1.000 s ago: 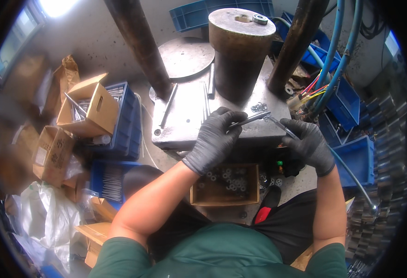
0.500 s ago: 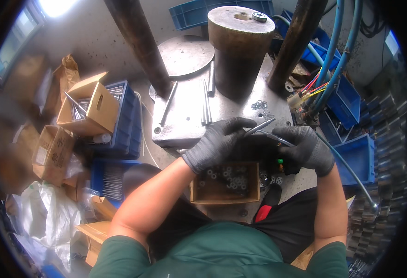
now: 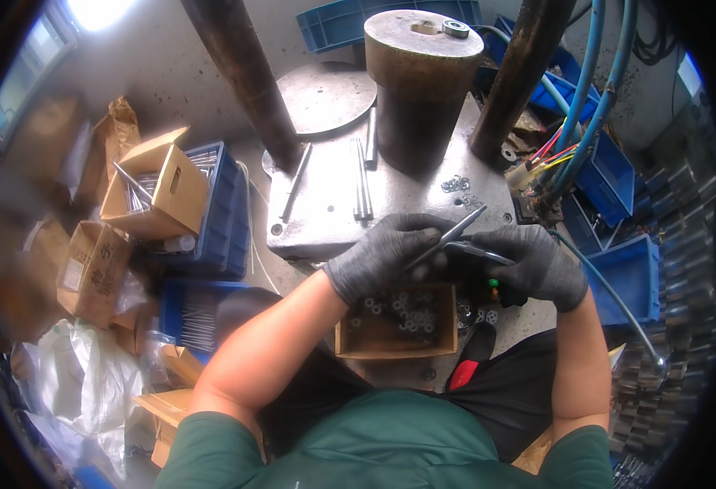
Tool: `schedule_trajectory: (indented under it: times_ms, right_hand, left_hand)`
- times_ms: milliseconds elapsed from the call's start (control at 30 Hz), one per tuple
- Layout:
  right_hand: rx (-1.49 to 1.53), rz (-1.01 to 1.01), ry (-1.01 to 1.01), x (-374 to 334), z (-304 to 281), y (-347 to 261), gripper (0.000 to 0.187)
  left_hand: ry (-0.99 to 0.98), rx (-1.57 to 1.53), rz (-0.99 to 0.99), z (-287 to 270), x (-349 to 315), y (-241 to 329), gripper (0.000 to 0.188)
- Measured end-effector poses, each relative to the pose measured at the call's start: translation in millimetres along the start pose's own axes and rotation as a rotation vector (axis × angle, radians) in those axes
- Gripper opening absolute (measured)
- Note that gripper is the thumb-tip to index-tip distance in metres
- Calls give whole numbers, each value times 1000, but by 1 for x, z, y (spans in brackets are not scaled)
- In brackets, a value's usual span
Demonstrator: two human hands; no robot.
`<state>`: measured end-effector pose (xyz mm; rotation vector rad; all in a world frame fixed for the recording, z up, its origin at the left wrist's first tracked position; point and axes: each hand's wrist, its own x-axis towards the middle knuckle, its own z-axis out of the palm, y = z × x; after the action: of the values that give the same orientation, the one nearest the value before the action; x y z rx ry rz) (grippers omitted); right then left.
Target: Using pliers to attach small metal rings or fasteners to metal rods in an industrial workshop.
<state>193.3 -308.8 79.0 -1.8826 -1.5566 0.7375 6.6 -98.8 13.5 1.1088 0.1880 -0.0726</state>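
Observation:
My left hand [image 3: 386, 248], in a dark grey glove, is closed around a slim steel shaft [image 3: 465, 222] that slants up to the right past the fingers. My right hand [image 3: 537, 262], gloved alike, grips a narrow metal tool that looks like pliers [image 3: 482, 253]. Its tip reaches left to the shaft, close to my left fingers; whether it touches cannot be made out. The tool's handles are mostly hidden by my right hand. Both hands are above the near edge of the steel machine table [image 3: 329, 183]. On that table lie several small rings [image 3: 456, 186], seemingly retaining clips.
Steel rods [image 3: 362, 183] lie on the table beside a thick cylinder [image 3: 419, 90] with a bearing [image 3: 456, 29] on top. Two dark columns rise behind. Below my hands sits a wooden box [image 3: 396, 346] of washers. Blue crates [image 3: 236, 213] and cartons [image 3: 175, 196] stand left; blue hoses [image 3: 602, 90] hang right.
The shaft in my left hand has turned steeper, and its lower part now shows below the fingers. My right hand and the pliers have shifted slightly, the tip a little lower.

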Motion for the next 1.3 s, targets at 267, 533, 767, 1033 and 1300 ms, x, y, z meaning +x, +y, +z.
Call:
schedule_trajectory:
  times_ms: [267, 533, 767, 1033, 1300]
  right_hand:
    - [-118, -151, 165, 5, 17, 23, 51]
    - [681, 244, -259, -1, -4, -18, 54]
    - [523, 214, 264, 3, 12, 28, 33]
    - [245, 167, 476, 19, 20, 54, 28]
    - [79, 86, 579, 37, 38, 84, 23]
  left_hand:
    - [37, -304, 6, 0, 5, -4, 56]
    - [187, -51, 65, -1, -1, 13, 45]
    - [740, 535, 95, -39, -14, 40, 33]
    - [977, 1598, 107, -101, -20, 29, 27]
    - [1005, 1634, 154, -85, -5, 34, 40]
